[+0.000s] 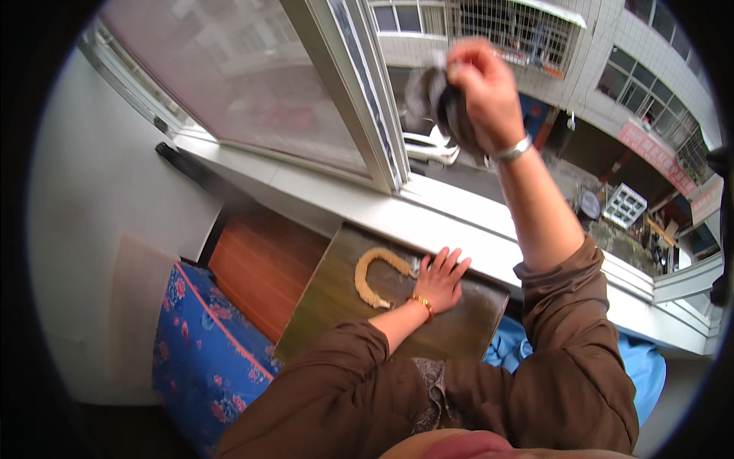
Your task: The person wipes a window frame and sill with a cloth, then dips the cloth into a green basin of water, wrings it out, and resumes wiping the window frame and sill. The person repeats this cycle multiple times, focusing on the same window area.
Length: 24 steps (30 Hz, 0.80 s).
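Observation:
My right hand [484,86], with a silver bangle at the wrist, is raised in the open window gap. It is closed around a bunched grey and black cloth [459,117], which is blurred. Down at the sill, my left hand [440,284] leans with spread fingers across the far edge of a dark wooden tabletop [321,307]; its fingertips reach the white window sill [481,244]. A curved tan fluffy band [362,275] lies on the tabletop just left of that hand. The sliding window pane [246,86] stands left of the cloth, apart from it.
Blue flowered fabric [200,350] covers something at lower left, near a reddish-brown wooden surface [269,258]. Light-blue cloth [639,373] hangs below the sill at right. Outside, far below, are a white car [430,148] and a street; a building with window bars [516,34] faces me.

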Tool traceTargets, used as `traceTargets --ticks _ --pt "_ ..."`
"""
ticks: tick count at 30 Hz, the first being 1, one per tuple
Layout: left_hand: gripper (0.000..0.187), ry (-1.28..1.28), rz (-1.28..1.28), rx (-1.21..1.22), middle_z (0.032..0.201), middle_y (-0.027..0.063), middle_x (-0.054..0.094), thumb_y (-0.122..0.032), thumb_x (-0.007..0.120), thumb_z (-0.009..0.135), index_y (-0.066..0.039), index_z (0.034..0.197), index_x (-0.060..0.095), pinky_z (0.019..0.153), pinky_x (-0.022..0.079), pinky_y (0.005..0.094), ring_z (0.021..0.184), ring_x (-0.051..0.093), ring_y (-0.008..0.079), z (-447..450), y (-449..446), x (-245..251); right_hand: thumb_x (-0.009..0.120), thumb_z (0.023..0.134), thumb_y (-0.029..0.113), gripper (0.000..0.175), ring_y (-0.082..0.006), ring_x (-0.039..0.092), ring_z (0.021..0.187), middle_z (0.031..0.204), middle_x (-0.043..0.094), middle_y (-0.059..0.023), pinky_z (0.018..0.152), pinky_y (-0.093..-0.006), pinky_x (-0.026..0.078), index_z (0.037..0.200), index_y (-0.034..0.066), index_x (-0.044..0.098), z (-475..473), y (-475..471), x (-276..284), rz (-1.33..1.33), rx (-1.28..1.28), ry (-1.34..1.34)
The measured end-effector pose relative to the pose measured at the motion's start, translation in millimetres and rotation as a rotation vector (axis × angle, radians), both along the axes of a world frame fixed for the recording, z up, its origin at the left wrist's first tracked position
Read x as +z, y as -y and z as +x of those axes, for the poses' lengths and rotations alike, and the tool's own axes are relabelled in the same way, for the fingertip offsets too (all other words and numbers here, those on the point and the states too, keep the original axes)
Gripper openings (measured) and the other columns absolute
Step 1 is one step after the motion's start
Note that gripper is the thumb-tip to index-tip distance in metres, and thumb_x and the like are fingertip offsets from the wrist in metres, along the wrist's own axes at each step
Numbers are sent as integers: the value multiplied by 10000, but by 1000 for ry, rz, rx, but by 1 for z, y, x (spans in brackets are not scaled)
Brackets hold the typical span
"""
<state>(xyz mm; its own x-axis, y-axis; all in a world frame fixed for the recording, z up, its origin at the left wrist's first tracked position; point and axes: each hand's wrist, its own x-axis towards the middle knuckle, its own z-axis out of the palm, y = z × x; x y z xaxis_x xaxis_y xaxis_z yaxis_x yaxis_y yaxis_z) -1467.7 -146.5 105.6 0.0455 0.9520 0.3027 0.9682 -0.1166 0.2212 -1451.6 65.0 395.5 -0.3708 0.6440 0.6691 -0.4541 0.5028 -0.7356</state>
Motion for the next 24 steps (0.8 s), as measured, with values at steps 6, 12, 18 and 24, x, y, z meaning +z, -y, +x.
traceTargets --ticks 6,12,18,24 --pt "652 29 -47 -15 1464 62 249 -245 563 778 -219 1392 342 1032 196 530 1366 184 266 -2 2 -6 523 868 175 423 -326 468 1125 1209 482 -230 978 -412 385 1269 61 457 -105 3 189 549 -303 -123" --pt "593 139 -13 -1 1465 61 265 -246 547 785 -211 1356 393 1030 196 532 1372 174 255 -1 5 -3 469 865 198 538 -405 332 1227 1320 374 -255 1072 -450 254 1349 -3 351 -165 -27 120 672 -598 -374" --pt "505 125 -6 26 1402 66 326 -274 561 763 -184 1256 504 1021 201 535 1369 180 251 -1 5 -11 499 761 23 502 -375 378 1157 1234 389 -214 982 -436 333 1252 18 395 -145 -21 -36 580 -643 -137" --pt "411 -70 -79 25 1382 72 350 -305 565 753 -141 1130 575 1011 218 529 1372 188 255 -3 1 -13 573 732 32 541 -444 408 1120 1264 373 -223 982 -479 365 1244 24 396 -96 14 -205 476 -585 395"
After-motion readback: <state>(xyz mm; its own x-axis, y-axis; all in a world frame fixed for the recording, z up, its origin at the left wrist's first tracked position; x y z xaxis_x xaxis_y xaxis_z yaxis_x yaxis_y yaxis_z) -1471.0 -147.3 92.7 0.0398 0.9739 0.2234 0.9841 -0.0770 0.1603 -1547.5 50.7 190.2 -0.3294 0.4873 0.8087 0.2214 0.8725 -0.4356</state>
